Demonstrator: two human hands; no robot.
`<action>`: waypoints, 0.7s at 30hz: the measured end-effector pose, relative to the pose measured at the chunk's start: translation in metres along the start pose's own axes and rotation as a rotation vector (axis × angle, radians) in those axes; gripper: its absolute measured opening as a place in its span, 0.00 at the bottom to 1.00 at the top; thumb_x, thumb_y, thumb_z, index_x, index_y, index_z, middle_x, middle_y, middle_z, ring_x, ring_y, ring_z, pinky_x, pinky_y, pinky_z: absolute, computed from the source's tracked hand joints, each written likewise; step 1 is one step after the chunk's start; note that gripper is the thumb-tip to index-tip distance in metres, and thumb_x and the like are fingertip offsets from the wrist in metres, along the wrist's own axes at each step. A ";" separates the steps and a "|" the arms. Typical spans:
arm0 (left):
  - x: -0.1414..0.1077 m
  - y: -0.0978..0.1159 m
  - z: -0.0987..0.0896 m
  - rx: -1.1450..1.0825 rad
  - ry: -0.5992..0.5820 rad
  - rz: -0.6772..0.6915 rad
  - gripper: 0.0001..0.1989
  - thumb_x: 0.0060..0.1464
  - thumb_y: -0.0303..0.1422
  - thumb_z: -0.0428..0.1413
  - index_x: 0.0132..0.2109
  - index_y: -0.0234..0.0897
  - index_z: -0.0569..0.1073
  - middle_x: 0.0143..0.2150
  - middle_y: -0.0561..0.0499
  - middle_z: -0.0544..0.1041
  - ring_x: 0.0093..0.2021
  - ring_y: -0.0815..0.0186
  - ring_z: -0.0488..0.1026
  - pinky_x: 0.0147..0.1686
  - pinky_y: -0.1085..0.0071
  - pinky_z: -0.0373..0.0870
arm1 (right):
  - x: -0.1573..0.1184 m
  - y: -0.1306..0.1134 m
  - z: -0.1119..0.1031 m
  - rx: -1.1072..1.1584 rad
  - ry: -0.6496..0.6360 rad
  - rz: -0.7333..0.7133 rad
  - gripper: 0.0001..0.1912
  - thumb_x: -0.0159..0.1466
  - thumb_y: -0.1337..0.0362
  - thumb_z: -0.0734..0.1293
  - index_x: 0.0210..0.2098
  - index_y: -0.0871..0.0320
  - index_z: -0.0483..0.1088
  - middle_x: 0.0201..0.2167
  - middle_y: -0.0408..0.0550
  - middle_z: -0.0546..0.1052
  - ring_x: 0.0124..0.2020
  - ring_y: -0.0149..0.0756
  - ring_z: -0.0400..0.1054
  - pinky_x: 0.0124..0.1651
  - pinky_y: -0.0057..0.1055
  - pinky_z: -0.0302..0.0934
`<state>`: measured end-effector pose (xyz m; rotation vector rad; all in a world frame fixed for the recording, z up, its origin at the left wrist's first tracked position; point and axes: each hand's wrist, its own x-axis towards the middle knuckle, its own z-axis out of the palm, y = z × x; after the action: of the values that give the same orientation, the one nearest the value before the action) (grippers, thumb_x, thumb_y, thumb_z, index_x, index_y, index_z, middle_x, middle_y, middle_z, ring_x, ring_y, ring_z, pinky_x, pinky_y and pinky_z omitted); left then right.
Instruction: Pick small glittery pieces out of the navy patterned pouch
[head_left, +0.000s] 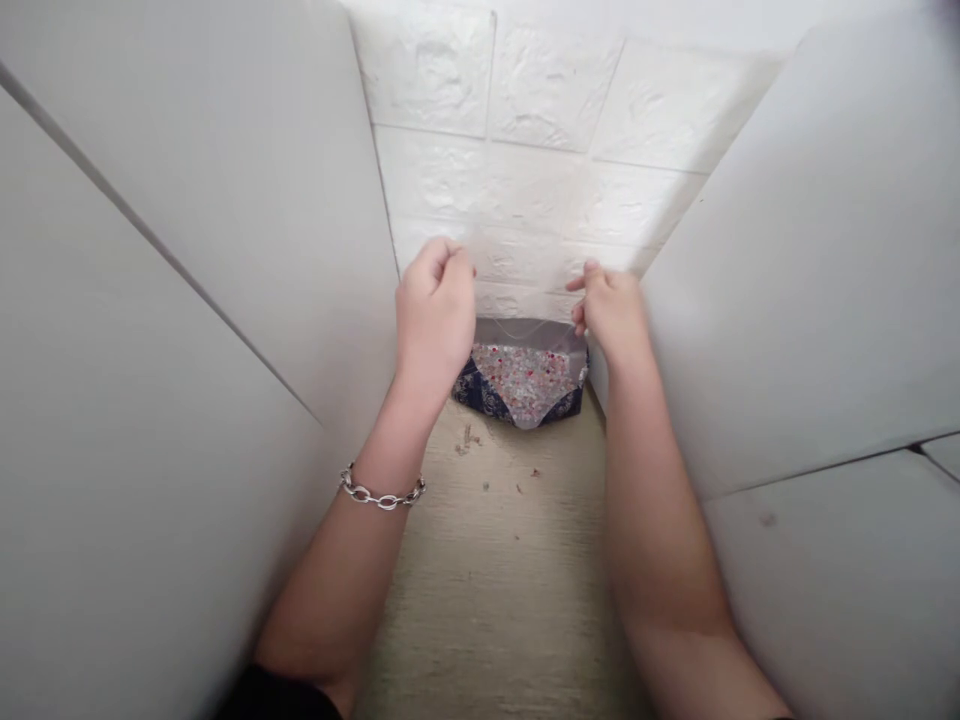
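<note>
My left hand [436, 310] is closed, thumb pressed against the bent fingers, with a silver chain bracelet on its wrist. Facing it, my right hand [611, 308] has its fingers curled in a loose pinch, slightly blurred. A thin, pale thread [517, 335] sags in a curve between the two hands; its ends are too fine to follow. Below and beyond them lies a shallow holder [495, 328] with a grey inside and navy patterned corners. Small clear, pink and red beads [525, 378] fill it.
Several small loose bits [469, 440] lie on the light wood-grain surface [495, 600] in front of the holder. Pale grey panels [300, 200] stand close on the left, and another panel [795, 280] on the right. White brick-pattern wall [540, 190] closes the back.
</note>
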<state>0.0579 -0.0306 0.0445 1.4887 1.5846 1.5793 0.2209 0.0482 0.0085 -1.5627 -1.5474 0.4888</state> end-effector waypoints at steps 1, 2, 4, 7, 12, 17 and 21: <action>0.002 -0.004 0.001 0.085 0.003 0.050 0.08 0.50 0.30 0.42 0.24 0.36 0.58 0.21 0.54 0.57 0.22 0.73 0.56 0.21 0.74 0.53 | 0.002 -0.006 -0.002 0.058 0.044 -0.012 0.27 0.60 0.50 0.45 0.34 0.60 0.66 0.18 0.45 0.66 0.20 0.30 0.63 0.29 0.29 0.58; 0.003 -0.008 0.002 0.171 -0.011 0.079 0.08 0.49 0.30 0.43 0.23 0.36 0.59 0.20 0.54 0.57 0.24 0.72 0.58 0.23 0.74 0.54 | 0.005 -0.012 -0.005 0.100 0.099 -0.039 0.26 0.60 0.49 0.45 0.33 0.60 0.66 0.17 0.44 0.65 0.19 0.29 0.62 0.28 0.29 0.57; 0.005 -0.015 0.003 0.277 -0.047 0.084 0.09 0.49 0.30 0.42 0.23 0.36 0.60 0.21 0.53 0.59 0.26 0.70 0.60 0.26 0.72 0.56 | 0.008 -0.024 -0.011 0.142 0.211 -0.135 0.26 0.61 0.50 0.46 0.29 0.60 0.66 0.17 0.43 0.65 0.19 0.27 0.61 0.30 0.29 0.57; 0.006 -0.022 0.004 0.387 -0.156 0.057 0.09 0.48 0.31 0.42 0.23 0.36 0.61 0.22 0.52 0.62 0.27 0.69 0.61 0.27 0.72 0.56 | 0.009 -0.042 -0.021 0.215 0.338 -0.316 0.26 0.61 0.51 0.48 0.25 0.62 0.66 0.18 0.44 0.66 0.22 0.27 0.62 0.32 0.30 0.57; 0.006 -0.027 0.005 0.526 -0.278 0.001 0.10 0.48 0.32 0.41 0.23 0.36 0.61 0.24 0.50 0.64 0.28 0.67 0.61 0.28 0.71 0.57 | 0.003 -0.068 -0.037 0.219 0.497 -0.496 0.23 0.62 0.56 0.49 0.22 0.59 0.66 0.23 0.45 0.69 0.29 0.28 0.63 0.37 0.30 0.56; 0.005 -0.028 0.007 0.581 -0.307 -0.006 0.10 0.47 0.32 0.40 0.24 0.36 0.61 0.23 0.50 0.64 0.28 0.67 0.62 0.27 0.72 0.57 | 0.010 -0.089 -0.050 0.074 0.571 -0.601 0.26 0.61 0.53 0.47 0.25 0.63 0.67 0.26 0.47 0.67 0.32 0.27 0.62 0.40 0.28 0.53; 0.005 -0.028 0.006 0.523 -0.286 0.021 0.09 0.47 0.32 0.40 0.23 0.37 0.60 0.22 0.50 0.63 0.27 0.66 0.61 0.26 0.72 0.56 | 0.021 -0.106 -0.063 -0.070 0.492 -0.628 0.22 0.61 0.57 0.45 0.33 0.64 0.64 0.36 0.49 0.66 0.41 0.25 0.59 0.47 0.23 0.47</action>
<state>0.0515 -0.0168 0.0192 1.8963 1.8925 0.9347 0.2090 0.0344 0.1319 -1.0471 -1.5554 -0.2848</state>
